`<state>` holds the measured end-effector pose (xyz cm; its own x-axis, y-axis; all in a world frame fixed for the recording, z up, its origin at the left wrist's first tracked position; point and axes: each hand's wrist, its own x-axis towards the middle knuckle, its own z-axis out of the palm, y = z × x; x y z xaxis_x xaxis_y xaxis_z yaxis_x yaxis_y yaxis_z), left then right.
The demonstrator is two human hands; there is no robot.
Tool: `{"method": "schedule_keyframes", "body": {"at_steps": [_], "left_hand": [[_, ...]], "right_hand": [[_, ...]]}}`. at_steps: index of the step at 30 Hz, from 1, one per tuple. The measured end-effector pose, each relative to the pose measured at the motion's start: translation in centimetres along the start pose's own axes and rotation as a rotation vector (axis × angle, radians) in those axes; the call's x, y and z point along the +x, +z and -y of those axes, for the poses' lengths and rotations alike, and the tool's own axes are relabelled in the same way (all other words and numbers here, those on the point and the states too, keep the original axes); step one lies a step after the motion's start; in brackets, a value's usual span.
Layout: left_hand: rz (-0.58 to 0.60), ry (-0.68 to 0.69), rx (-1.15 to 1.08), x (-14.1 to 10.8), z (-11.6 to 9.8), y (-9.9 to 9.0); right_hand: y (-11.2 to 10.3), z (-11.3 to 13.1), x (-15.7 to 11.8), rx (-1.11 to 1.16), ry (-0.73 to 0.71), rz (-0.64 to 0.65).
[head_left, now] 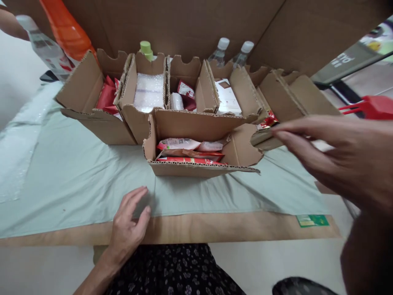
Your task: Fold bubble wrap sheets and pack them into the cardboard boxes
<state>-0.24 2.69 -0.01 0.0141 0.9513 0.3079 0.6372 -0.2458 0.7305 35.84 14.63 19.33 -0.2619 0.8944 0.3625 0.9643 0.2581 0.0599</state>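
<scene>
My left hand (130,223) rests over the table's front edge, thumb apart from the fingers, holding nothing. At the right, my right hand (334,151) has thumb and fingertips pressed together beside the right end of the front cardboard box (202,170); what is between them is too blurred to make out. Packets, among them a red one (190,160) and a pink-and-white one (178,143), lie in that box. Just past my right fingertips, a shiny red packet (269,119) shows in a back-row box.
Behind stands a row of open cardboard boxes (143,121) holding wrapped items. Clear bottles (46,51) and an orange bottle (69,32) stand near a tall cardboard panel (184,24). A red plastic object (376,107) is at right. Green cloth (76,184) covers the table.
</scene>
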Motion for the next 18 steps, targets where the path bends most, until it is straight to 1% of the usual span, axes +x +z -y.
{"method": "schedule_keyframes", "body": {"at_steps": [1,2,3,4,6,7,9,10,11,12,14,16,17,18], "left_hand": [[0.000,-0.047,-0.023,0.9,-0.2,0.0],[0.003,-0.090,-0.056,1.8,-0.3,0.2],[0.007,-0.126,-0.099,2.9,-0.4,0.5],[0.010,-0.152,-0.149,4.0,-0.5,1.0],[0.024,-0.172,-0.253,6.2,-0.7,2.3],[0.039,-0.169,-0.297,7.2,-0.9,3.0],[0.075,-0.154,-0.366,8.5,-1.5,4.2],[0.083,-0.146,-0.392,8.5,-1.9,4.5],[0.081,-0.142,-0.415,8.1,-2.2,4.7],[0.074,-0.144,-0.432,7.2,-2.5,4.6],[0.075,-0.169,-0.445,3.8,-2.7,3.8],[0.110,-0.212,-0.420,-0.5,-2.3,2.3],[0.114,-0.225,-0.391,-2.5,-2.0,1.3],[0.083,-0.231,-0.349,-4.0,-1.6,0.1]], "right_hand": [[-0.1,-0.8,-1.8,0.019,0.097,-0.045],[0.3,-1.3,-3.4,0.086,0.175,-0.012],[1.4,-1.4,-4.7,0.186,0.228,0.062],[2.9,-1.3,-5.7,0.295,0.266,0.131],[6.7,-0.2,-6.7,0.506,0.276,0.229],[8.6,0.6,-6.8,0.601,0.264,0.243],[11.6,2.2,-7.1,0.743,0.248,0.209],[12.5,2.9,-7.4,0.784,0.248,0.176],[12.9,3.6,-8.0,0.799,0.253,0.147],[12.8,4.1,-8.8,0.792,0.260,0.128],[11.7,5.2,-11.0,0.766,0.250,0.114],[10.2,6.5,-13.1,0.774,0.214,0.130],[9.5,7.4,-13.6,0.785,0.191,0.137],[8.9,8.4,-13.7,0.792,0.152,0.152]]}}
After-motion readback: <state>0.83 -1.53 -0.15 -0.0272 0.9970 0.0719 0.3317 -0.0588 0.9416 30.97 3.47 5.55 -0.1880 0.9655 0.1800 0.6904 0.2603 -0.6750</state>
